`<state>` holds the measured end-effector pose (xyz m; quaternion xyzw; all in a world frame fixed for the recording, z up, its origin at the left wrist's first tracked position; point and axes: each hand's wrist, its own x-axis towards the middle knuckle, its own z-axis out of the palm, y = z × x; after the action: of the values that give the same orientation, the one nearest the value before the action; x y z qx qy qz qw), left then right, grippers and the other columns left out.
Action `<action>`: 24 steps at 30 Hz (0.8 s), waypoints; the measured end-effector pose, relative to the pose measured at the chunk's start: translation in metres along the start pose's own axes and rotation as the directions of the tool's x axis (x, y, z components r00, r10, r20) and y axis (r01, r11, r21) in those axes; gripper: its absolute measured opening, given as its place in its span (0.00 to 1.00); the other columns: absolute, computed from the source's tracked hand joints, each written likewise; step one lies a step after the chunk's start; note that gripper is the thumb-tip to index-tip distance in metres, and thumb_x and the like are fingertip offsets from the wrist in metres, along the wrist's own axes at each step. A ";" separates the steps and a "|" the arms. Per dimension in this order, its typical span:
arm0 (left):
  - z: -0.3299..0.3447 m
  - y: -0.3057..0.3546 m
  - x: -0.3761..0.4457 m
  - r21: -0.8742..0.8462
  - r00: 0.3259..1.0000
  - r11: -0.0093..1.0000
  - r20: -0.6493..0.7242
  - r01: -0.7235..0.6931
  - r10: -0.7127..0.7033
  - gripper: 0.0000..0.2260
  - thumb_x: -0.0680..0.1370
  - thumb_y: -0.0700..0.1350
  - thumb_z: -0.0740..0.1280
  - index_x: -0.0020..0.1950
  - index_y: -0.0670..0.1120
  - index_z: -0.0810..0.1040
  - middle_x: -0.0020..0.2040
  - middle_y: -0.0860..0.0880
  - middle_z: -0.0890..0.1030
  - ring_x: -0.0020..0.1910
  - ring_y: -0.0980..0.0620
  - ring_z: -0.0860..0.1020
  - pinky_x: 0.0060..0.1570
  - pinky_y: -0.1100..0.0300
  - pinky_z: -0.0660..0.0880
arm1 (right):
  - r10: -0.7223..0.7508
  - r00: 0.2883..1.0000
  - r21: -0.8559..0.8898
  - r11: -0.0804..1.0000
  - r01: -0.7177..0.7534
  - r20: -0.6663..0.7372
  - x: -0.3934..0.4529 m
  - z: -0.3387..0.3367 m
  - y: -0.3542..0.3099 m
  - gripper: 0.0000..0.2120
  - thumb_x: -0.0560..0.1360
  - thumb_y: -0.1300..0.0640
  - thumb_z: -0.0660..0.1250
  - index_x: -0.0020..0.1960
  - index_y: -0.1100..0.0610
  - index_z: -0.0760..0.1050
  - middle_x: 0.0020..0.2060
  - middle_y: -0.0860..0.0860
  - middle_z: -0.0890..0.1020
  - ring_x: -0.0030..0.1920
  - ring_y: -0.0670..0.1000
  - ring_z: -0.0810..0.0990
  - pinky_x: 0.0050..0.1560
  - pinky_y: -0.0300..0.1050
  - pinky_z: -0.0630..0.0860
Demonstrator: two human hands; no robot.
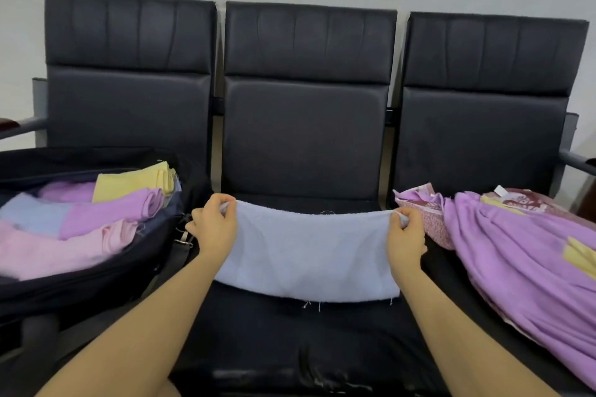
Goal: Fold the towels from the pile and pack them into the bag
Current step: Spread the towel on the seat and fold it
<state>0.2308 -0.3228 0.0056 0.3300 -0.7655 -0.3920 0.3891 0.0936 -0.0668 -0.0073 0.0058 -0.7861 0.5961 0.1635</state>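
Pale blue towel (306, 255): on middle seat (290, 342), long axis left-right. Left hand (214, 226) and right hand (407, 234) pinched far corners; probably doubled already. Bag (96, 271) nearer left.

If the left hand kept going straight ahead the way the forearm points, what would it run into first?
Most likely the backrest of the middle seat. The left hand, pinching a corner of the light blue towel, points up and away over the seat cushion. Nothing else shows in that line, though depth is hard to judge.
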 end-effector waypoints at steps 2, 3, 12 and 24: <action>0.007 -0.012 0.003 0.042 0.999 0.999 0.042 0.014 -0.016 0.06 0.80 0.43 0.60 0.51 0.46 0.77 0.44 0.49 0.72 0.54 0.45 0.66 0.64 0.48 0.58 | 0.080 0.997 -0.070 0.994 -0.078 0.020 0.003 0.005 0.010 0.05 0.79 0.56 0.58 0.50 0.53 0.72 0.48 0.55 0.78 0.54 0.58 0.73 0.56 0.48 0.60; 0.011 -0.017 0.006 0.074 0.998 0.997 0.061 0.022 -0.026 0.07 0.80 0.43 0.60 0.51 0.46 0.77 0.44 0.49 0.73 0.52 0.47 0.65 0.64 0.49 0.58 | 0.114 0.993 -0.114 0.987 -0.110 0.025 0.005 0.008 0.015 0.05 0.79 0.57 0.58 0.49 0.53 0.73 0.49 0.56 0.77 0.55 0.59 0.72 0.54 0.48 0.58; 0.067 -0.037 0.051 0.386 0.993 0.921 0.117 -0.061 0.017 0.10 0.80 0.39 0.57 0.52 0.46 0.78 0.48 0.46 0.78 0.51 0.46 0.66 0.55 0.53 0.58 | 0.070 0.994 -0.163 0.985 -0.054 0.090 0.034 0.040 0.036 0.07 0.81 0.60 0.57 0.54 0.60 0.73 0.45 0.53 0.76 0.47 0.53 0.76 0.46 0.46 0.71; 0.122 -0.059 0.045 0.470 0.871 0.755 0.408 -0.457 0.273 0.20 0.80 0.52 0.59 0.71 0.48 0.68 0.72 0.45 0.66 0.70 0.42 0.62 0.66 0.48 0.59 | -0.336 0.857 -0.487 0.715 0.502 0.391 0.045 0.083 0.064 0.18 0.78 0.59 0.64 0.67 0.57 0.71 0.67 0.54 0.72 0.67 0.56 0.69 0.66 0.50 0.63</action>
<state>0.1171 -0.3459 -0.0773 0.2032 -0.9470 -0.1166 0.2197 0.0169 -0.1179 -0.0744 0.2184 -0.9201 0.2713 0.1792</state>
